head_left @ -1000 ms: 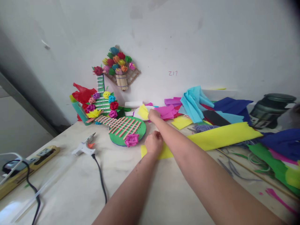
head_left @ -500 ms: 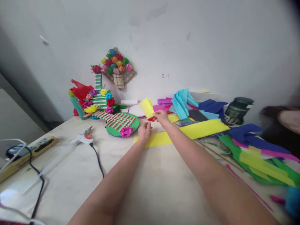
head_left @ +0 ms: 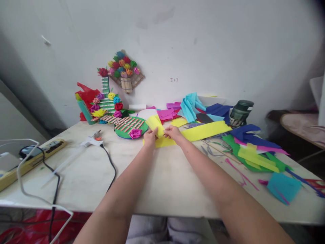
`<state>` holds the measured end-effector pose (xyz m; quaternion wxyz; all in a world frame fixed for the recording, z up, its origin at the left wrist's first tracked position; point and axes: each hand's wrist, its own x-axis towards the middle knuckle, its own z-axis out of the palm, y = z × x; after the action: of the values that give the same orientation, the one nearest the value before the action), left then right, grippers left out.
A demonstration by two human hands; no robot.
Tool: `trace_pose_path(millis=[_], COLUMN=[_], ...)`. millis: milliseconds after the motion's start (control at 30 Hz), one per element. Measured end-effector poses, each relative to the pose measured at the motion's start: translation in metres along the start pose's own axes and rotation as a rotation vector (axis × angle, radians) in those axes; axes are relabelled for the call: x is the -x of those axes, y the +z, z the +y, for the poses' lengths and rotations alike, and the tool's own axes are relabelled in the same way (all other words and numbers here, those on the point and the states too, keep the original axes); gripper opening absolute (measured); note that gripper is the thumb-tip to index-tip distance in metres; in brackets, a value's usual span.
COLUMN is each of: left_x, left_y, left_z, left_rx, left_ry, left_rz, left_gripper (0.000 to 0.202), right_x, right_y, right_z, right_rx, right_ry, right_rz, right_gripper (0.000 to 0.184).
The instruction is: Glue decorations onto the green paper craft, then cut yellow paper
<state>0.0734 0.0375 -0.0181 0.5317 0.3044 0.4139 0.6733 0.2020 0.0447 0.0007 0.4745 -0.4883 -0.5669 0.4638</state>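
Observation:
My left hand (head_left: 150,137) and my right hand (head_left: 172,132) meet over the middle of the table, both pinching a small piece of yellow paper (head_left: 154,123) that stands up between them. Under them lies a long yellow paper strip (head_left: 200,132) that runs to the right. Just left of my left hand sits a green round craft disc (head_left: 130,127) with pink sticks across it and a magenta paper flower on its edge.
A glue gun (head_left: 90,141) with a black cord lies to the left, beyond it a power strip (head_left: 35,157). Coloured paper sheets (head_left: 254,149) spread over the right. Paper-flower crafts (head_left: 109,105) stand against the wall. A dark jar (head_left: 240,112) stands at the back right.
My right hand lifted the small yellow piece from the pile at the back and drew it nearer. My left hand left the strip and took hold of the piece too. The view pulled back.

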Motion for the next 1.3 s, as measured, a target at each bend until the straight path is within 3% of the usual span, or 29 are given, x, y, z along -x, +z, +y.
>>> trace_pose_path(millis=[133, 333, 533, 933, 1300], left_x=[-0.005, -0.01, -0.009, -0.009, -0.008], left_y=[-0.007, -0.011, -0.011, -0.008, -0.015], left_z=[0.001, 0.003, 0.0, 0.001, 0.006], left_rx=[0.001, -0.058, -0.1, -0.059, -0.182], left_ry=[0.007, -0.054, -0.08, -0.069, -0.018], left_rz=[-0.087, -0.264, -0.355, -0.198, -0.161], left_gripper=[0.038, 0.039, 0.039, 0.023, 0.038], right_x=[0.0, -0.003, -0.005, -0.008, -0.004], right_y=[0.002, 0.003, 0.003, -0.002, -0.001], right_z=[0.001, 0.002, 0.01, 0.015, 0.017], right_rx=[-0.127, -0.294, -0.301, -0.32, -0.258], right_ry=[0.045, 0.14, 0.119, 0.083, 0.05], right_rz=[-0.022, -0.052, 0.092, 0.25, 0.267], right_gripper=[0.008, 0.03, 0.021, 0.013, 0.017])
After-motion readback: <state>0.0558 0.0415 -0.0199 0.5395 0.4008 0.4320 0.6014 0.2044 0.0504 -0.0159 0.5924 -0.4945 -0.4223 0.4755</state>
